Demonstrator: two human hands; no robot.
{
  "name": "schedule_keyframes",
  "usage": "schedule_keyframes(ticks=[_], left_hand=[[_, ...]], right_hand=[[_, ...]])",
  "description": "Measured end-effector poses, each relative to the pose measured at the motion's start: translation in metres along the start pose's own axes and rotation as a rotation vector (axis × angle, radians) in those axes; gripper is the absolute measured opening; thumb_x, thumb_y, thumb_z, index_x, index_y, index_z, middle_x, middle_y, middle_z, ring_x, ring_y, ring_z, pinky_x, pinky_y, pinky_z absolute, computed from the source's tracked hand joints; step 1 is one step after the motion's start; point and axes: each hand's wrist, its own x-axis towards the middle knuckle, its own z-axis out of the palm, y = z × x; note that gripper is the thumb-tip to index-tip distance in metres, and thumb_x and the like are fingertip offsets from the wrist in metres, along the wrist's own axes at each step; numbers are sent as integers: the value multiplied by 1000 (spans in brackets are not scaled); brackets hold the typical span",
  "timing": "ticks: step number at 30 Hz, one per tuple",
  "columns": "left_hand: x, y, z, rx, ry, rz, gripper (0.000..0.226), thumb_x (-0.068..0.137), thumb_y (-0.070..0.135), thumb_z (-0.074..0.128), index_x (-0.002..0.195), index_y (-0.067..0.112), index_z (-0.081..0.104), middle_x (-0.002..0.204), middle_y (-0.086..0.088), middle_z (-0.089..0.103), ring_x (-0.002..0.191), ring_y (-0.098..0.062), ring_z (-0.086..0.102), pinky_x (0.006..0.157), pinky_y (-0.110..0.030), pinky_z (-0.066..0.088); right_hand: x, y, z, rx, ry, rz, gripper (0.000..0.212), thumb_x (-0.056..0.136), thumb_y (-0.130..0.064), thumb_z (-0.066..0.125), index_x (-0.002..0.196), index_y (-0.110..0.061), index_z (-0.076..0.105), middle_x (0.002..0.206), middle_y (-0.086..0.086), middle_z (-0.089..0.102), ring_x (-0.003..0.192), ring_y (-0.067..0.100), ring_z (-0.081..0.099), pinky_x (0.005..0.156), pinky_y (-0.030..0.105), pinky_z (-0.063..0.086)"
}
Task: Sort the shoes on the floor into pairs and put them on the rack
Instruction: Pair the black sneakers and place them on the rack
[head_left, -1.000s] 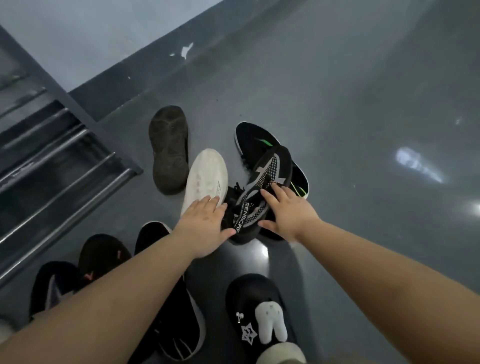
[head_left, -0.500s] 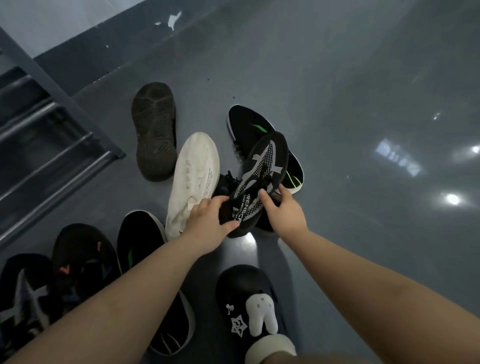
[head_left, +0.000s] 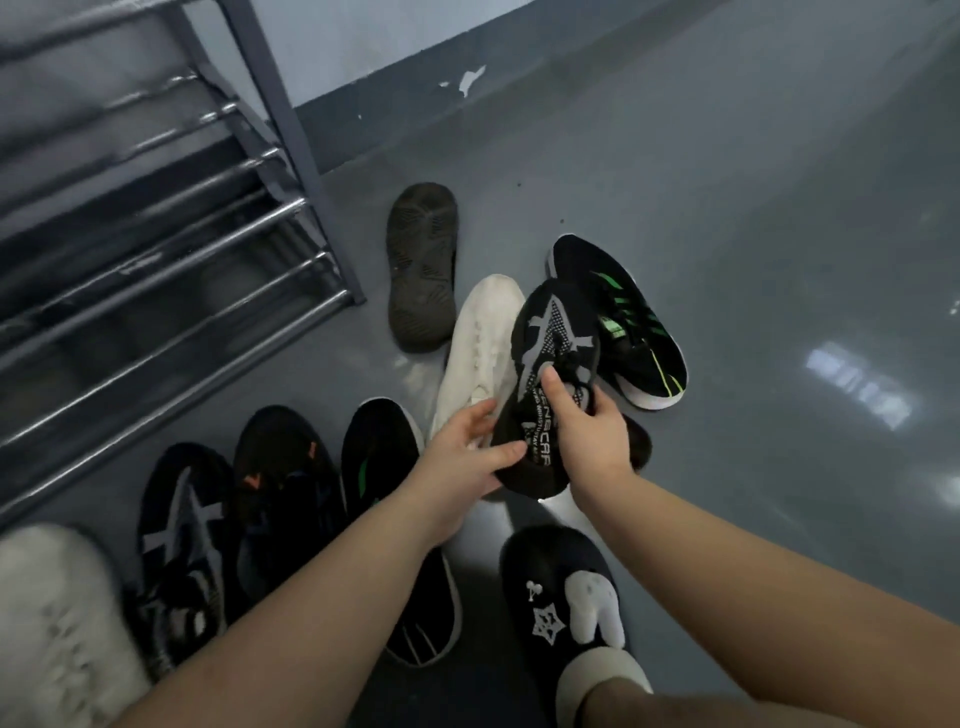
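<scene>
A black knit sneaker with grey star straps (head_left: 553, 358) is lifted off the floor, toe pointing away. My right hand (head_left: 584, 426) grips its laces and tongue from the right. My left hand (head_left: 465, 460) cups its heel from the left, thumb on the side. Its match (head_left: 182, 551) lies in the row at lower left. Under the held shoe lie a white sneaker (head_left: 480, 343) and a black sneaker with green stripes (head_left: 623, 322). The metal shoe rack (head_left: 171, 208) stands at upper left, its bars bare.
A dark shoe lies sole-up (head_left: 422, 265) near the rack's leg. In the lower-left row sit a black shoe with orange marks (head_left: 283, 483), a black shoe with a green mark (head_left: 382, 457) and a white fuzzy shoe (head_left: 57, 618). My foot wears a black slipper (head_left: 561, 597).
Both hands have closed on the black star-strap sneaker and raised it off the pile. The view has swung left, bringing the rack and the row of shoes into sight.
</scene>
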Motion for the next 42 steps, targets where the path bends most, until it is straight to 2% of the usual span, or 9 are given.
schedule_keyframes(ticks=[4,7,13,17,21,25,30,38,42], left_hand=[[-34,20,-40,-41,-9,46,56,85,-9,56,137,10,45,127,-6,58,109,-20,61,93,-39,51],[-69,33,-78,-119,-41,82,48,87,-10,51,131,9,52,123,-7,64,110,-21,63,88,-36,54],[-142,29,-134,-291,-22,107,35,88,-10,48,108,15,62,105,-4,73,97,-18,68,82,-35,56],[-183,14,-170,-364,62,124,38,89,-7,48,122,12,58,118,-10,67,105,-23,64,88,-37,54],[-215,-4,-196,-405,164,134,31,92,-4,47,114,13,59,103,-6,70,93,-19,66,83,-33,54],[-221,-22,-205,-484,288,81,21,93,-2,47,91,15,59,78,-2,72,82,-17,63,81,-34,52],[-209,-46,-205,-496,283,49,34,91,-2,51,122,12,56,107,-8,66,97,-22,64,78,-34,54],[-168,-59,-197,-359,333,41,60,92,6,56,146,14,31,140,-7,50,126,-25,50,97,-39,46],[-145,-73,-217,-66,569,49,58,94,18,53,147,19,30,148,-5,40,134,-24,41,112,-41,33]], right_hand=[[-22,-34,27,-98,-288,106,44,78,-33,75,116,-13,64,107,5,72,101,22,67,95,40,52],[-53,-77,49,-427,-565,201,33,85,-34,68,112,-16,64,107,5,71,100,23,65,87,38,53],[-129,-109,113,-898,-784,169,55,89,-40,62,137,-17,48,136,5,53,125,27,50,97,44,48],[-172,-84,157,-953,-787,105,67,83,-44,67,139,-15,43,139,7,50,129,30,46,98,48,43],[-198,-27,178,-806,-756,62,56,77,-44,74,120,-12,60,101,1,68,92,19,64,82,37,52],[-208,27,182,-608,-735,140,66,67,-45,81,120,-12,62,110,7,70,102,26,66,90,45,54],[-203,56,170,-469,-692,209,54,73,-27,81,119,-10,58,110,11,69,99,29,67,81,43,57],[-170,78,157,-479,-548,3,55,76,-19,79,126,-11,57,116,9,68,106,25,65,96,45,51],[-152,84,151,-607,-524,-42,65,79,-17,75,137,-10,46,126,7,61,116,25,58,99,36,48]])
